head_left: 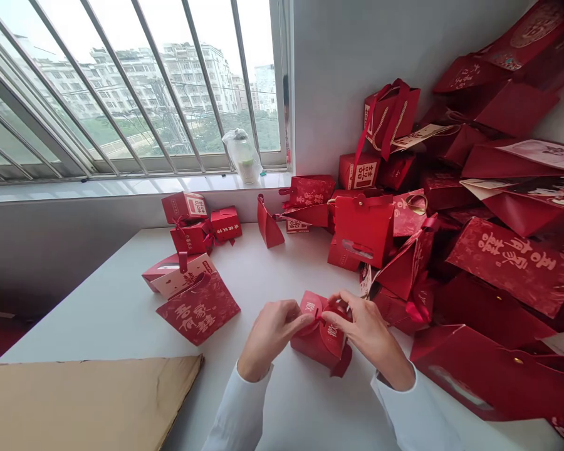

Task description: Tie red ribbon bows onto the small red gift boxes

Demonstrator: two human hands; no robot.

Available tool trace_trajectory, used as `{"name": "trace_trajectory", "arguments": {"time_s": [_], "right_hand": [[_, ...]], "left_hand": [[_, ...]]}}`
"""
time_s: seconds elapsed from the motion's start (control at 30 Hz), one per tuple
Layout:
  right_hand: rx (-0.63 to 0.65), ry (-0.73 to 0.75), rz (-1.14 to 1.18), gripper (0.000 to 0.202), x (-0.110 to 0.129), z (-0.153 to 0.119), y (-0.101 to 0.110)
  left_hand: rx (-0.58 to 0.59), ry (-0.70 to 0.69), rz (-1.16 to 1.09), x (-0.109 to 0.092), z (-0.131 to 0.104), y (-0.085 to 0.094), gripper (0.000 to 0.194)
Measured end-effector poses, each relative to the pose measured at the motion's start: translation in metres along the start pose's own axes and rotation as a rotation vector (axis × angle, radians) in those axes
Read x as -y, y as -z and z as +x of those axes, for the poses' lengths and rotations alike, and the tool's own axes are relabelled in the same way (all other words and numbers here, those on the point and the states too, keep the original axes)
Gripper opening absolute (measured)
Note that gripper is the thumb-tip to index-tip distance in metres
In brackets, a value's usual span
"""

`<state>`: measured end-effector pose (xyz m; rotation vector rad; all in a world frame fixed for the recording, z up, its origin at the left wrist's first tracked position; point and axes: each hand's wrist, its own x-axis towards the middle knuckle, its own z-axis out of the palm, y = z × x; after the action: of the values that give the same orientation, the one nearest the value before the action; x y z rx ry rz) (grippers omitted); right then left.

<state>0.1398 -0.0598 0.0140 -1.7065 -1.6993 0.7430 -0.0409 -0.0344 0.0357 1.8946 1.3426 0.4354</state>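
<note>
A small red gift box [317,347] with pale characters on its curved top flaps stands on the white table, one lower flap jutting out at its front right. Across its top runs a thin red ribbon [318,318]. From the left, my left hand [273,329] pinches the ribbon between thumb and forefinger. My right hand [367,329] is closed over the box's right side, thumb and fingers pinched at the ribbon there. My fingers partly cover the ribbon and the top flaps.
Many red gift boxes and bags [512,257] pile up along the right. More red boxes [190,238] and a flat-sided red bag [200,307] stand at the left. A cardboard sheet [89,401] covers the near left. On the sill, a plastic-wrapped cup [244,156] stands by the barred window.
</note>
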Motion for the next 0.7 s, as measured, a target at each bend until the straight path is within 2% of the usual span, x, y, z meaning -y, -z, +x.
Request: {"name": "trace_trajectory", "arguments": {"time_s": [0.13, 0.27, 0.5, 0.7], "right_hand": [[0.002, -0.012, -0.018, 0.008, 0.002, -0.001, -0.002], [0.037, 0.009, -0.015, 0.011, 0.002, -0.002, 0.001], [0.045, 0.005, -0.066, 0.016, 0.006, -0.002, 0.003], [0.029, -0.055, -0.053, 0.015, 0.001, 0.001, 0.004]], "left_hand": [[0.033, 0.015, 0.046, -0.004, -0.001, 0.0, 0.035], [0.103, 0.023, -0.011, 0.0, -0.001, 0.002, 0.031], [0.08, -0.088, -0.005, 0.008, 0.005, 0.002, 0.038], [0.211, -0.066, -0.088, 0.014, 0.011, 0.007, 0.045]]}}
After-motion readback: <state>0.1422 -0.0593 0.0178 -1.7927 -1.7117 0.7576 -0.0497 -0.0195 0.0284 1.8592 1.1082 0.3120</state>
